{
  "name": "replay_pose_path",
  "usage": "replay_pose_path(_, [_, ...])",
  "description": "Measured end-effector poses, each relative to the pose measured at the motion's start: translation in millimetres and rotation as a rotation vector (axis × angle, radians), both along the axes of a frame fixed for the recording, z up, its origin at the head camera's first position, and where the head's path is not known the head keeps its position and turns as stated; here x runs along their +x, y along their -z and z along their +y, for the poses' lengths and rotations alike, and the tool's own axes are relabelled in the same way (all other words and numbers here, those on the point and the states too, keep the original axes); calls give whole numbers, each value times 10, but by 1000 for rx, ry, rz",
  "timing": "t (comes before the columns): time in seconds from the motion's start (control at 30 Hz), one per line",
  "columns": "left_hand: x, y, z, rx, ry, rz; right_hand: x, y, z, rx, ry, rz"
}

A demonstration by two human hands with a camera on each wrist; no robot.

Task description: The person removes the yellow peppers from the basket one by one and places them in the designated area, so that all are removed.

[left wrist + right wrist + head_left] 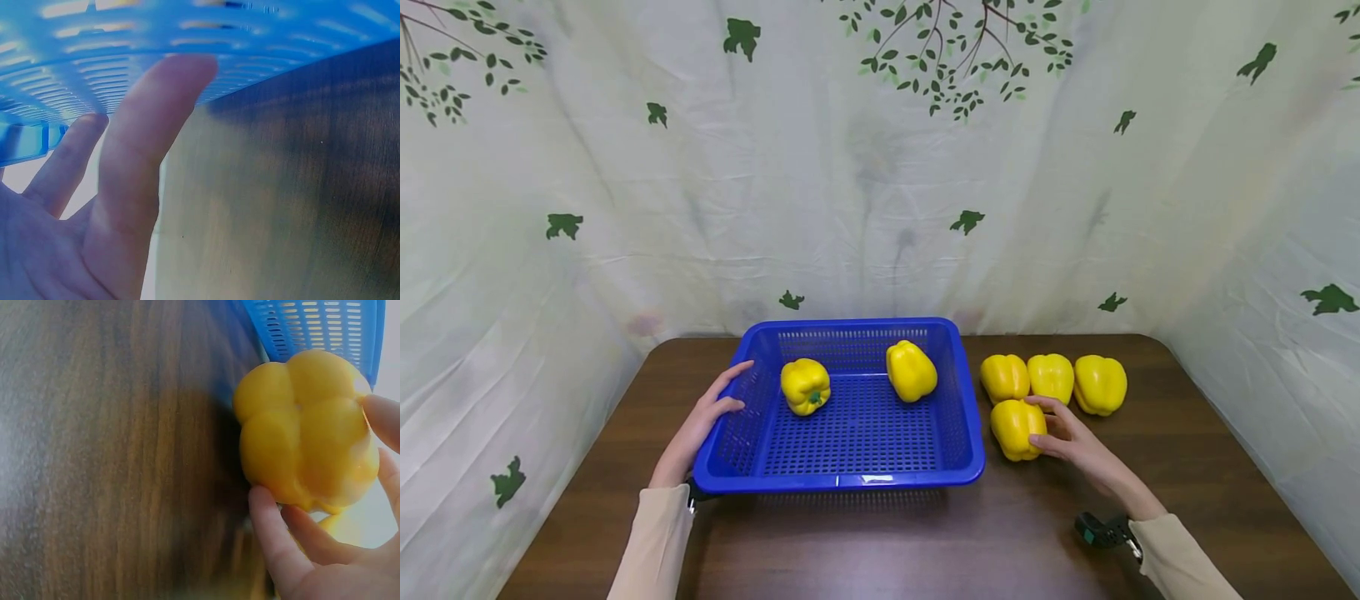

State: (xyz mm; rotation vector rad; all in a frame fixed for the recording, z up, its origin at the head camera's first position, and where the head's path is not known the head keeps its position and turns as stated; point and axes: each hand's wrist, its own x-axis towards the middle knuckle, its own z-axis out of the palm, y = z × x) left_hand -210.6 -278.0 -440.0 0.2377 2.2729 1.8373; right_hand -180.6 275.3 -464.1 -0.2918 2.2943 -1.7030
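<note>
A blue plastic basket (880, 481) with slotted walls stands on the table. My left hand (703, 417) grips its left rim; in the left wrist view, fingers (140, 137) of that hand lie against the slotted wall. Inside the basket are two yellow bell peppers, one pepper (805, 386) at the left with its green stem showing and another pepper (912, 371) at the right. Just outside the right wall, my right hand (1075, 442) holds a yellow bell pepper (1017, 429) between thumb and fingers. The right wrist view shows this pepper's lobed end (303, 431), with fingertips at its sides.
Behind the held pepper, three more yellow bell peppers stand in a row: a left one (1004, 377), a middle one (1050, 377) and a right one (1101, 384). The brown wooden table (880, 550) ends at a pale leaf-patterned curtain (865, 208).
</note>
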Motion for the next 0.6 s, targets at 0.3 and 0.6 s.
replay_pose_path(0.3, [13, -14, 9, 12, 5, -3, 4, -46, 28, -41, 38, 58])
replay_pose_path(0.6, [12, -15, 14, 15, 4, -9, -8, -135, 59, -53, 69, 83])
